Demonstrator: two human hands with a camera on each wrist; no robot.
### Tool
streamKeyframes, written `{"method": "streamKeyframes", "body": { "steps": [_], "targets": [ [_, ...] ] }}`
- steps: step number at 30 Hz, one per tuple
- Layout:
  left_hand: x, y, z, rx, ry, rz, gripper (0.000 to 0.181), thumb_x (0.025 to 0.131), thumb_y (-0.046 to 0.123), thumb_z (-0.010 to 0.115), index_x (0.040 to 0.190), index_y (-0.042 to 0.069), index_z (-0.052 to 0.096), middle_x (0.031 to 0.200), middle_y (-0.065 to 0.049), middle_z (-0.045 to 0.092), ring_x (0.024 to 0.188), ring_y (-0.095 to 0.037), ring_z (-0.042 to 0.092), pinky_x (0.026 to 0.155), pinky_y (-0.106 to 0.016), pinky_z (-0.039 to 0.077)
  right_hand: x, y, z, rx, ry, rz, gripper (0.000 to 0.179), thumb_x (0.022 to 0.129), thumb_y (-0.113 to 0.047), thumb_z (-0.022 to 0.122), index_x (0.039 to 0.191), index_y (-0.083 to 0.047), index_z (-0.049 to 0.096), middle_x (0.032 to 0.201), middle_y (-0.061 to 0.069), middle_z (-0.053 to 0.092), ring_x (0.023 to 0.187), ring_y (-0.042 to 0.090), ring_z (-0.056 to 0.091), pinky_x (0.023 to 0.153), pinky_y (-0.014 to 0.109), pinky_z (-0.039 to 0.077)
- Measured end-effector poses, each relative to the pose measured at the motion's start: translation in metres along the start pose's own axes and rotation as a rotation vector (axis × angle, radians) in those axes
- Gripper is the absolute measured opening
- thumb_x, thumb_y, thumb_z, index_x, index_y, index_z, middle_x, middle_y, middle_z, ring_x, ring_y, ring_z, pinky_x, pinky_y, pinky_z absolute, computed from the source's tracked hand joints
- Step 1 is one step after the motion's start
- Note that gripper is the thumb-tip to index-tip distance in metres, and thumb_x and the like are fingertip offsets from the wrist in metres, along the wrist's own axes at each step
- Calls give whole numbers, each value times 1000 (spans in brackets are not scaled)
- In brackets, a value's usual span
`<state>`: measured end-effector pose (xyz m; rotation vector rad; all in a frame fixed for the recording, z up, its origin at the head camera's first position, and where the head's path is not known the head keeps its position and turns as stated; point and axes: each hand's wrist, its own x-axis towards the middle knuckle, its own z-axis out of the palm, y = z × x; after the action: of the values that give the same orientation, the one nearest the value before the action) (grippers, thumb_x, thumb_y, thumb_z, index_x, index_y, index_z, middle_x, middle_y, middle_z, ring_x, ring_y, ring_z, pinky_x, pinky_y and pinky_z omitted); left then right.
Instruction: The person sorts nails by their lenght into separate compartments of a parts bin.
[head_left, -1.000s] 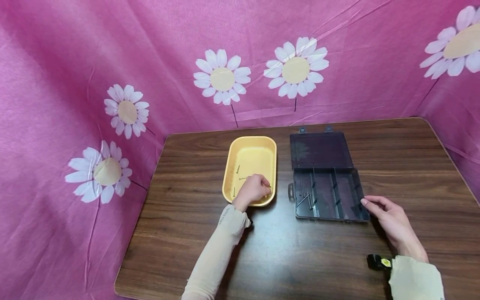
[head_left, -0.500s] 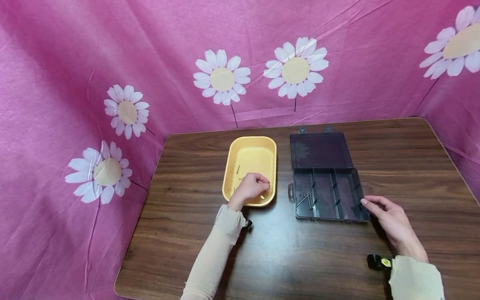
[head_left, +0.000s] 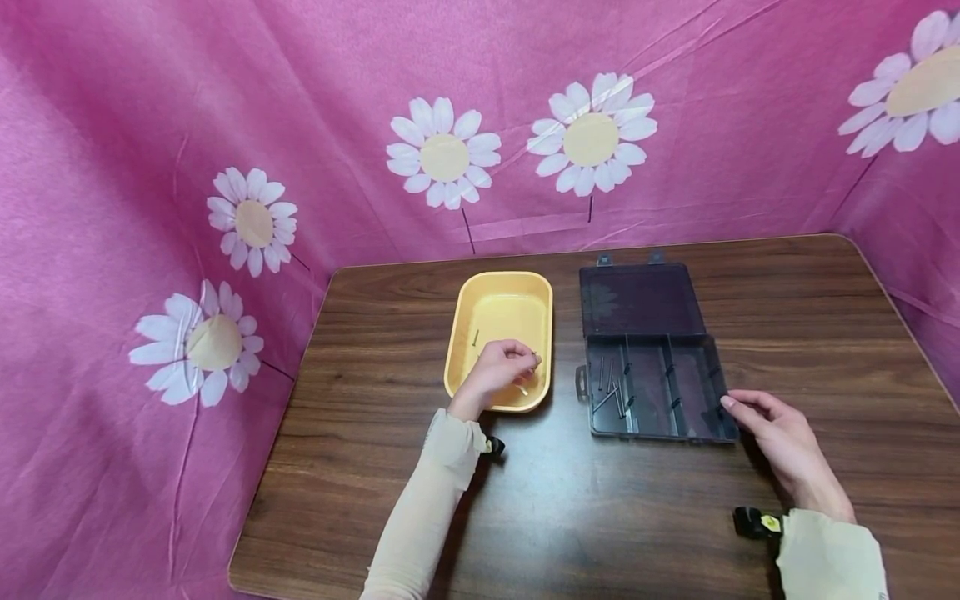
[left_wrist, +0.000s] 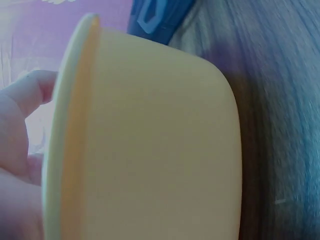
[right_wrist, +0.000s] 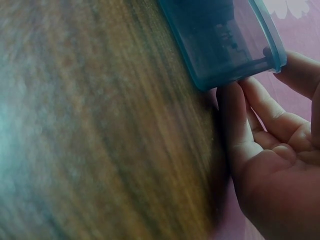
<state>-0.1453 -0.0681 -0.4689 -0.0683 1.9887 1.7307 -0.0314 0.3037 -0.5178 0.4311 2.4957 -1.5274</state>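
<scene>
My left hand (head_left: 498, 367) is over the near part of a yellow tray (head_left: 457, 321), its thumb and fingertips pinching a small screw that barely shows. Another screw (head_left: 476, 337) lies on the tray floor left of the hand. In the left wrist view the tray wall (left_wrist: 160, 135) hides the fingertips. To the right stands a dark see-through compartment box (head_left: 648, 429) with its lid (head_left: 641, 300) folded back. Several long screws (head_left: 602, 375) lie in its left compartment. My right hand (head_left: 787, 446) holds the box's right side, thumb at the rim and fingers against the outer wall (right_wrist: 220, 82).
Both containers stand on a brown wood-grain table (head_left: 360, 400), a narrow gap between them. A latch (head_left: 582, 383) sticks out from the box's left side. A pink cloth with white daisies (head_left: 337, 125) hangs behind the table's far edge.
My left hand has risen slightly and drawn a little to the left over the tray, the small screw at its fingertips. The right hand and the box have stayed put.
</scene>
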Motion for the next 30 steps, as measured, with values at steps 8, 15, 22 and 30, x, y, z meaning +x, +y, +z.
{"method": "streamKeyframes", "body": {
  "steps": [8,15,22,30],
  "targets": [
    [-1,5,1,-78,37,-3,9,79,11,64,76,7,57,77,-20,63,61,-22,59,69,-49,50,1,-1,0,4,-8,7,52,85,-49,51,119,-9,51,97,-25,46,86,-4,41,65,11,36],
    [-1,8,1,-117,43,10,9,79,10,64,74,9,56,65,-1,60,58,-15,58,58,-33,50,1,-1,0,-6,-7,10,54,85,-50,50,120,-8,50,97,-25,45,86,-3,41,65,11,36],
    [-5,15,3,-134,57,20,9,79,11,65,75,9,57,67,0,59,57,-14,57,56,-27,47,1,-1,0,-10,-11,29,57,85,-51,50,121,-7,49,98,-25,45,87,-5,41,65,11,36],
    [-9,23,6,-155,55,25,8,79,10,65,80,5,58,69,0,58,59,-15,57,58,-26,47,2,-1,1,-20,-14,61,59,83,-53,50,122,-8,49,102,-19,46,86,-4,41,65,12,37]
  ]
}}
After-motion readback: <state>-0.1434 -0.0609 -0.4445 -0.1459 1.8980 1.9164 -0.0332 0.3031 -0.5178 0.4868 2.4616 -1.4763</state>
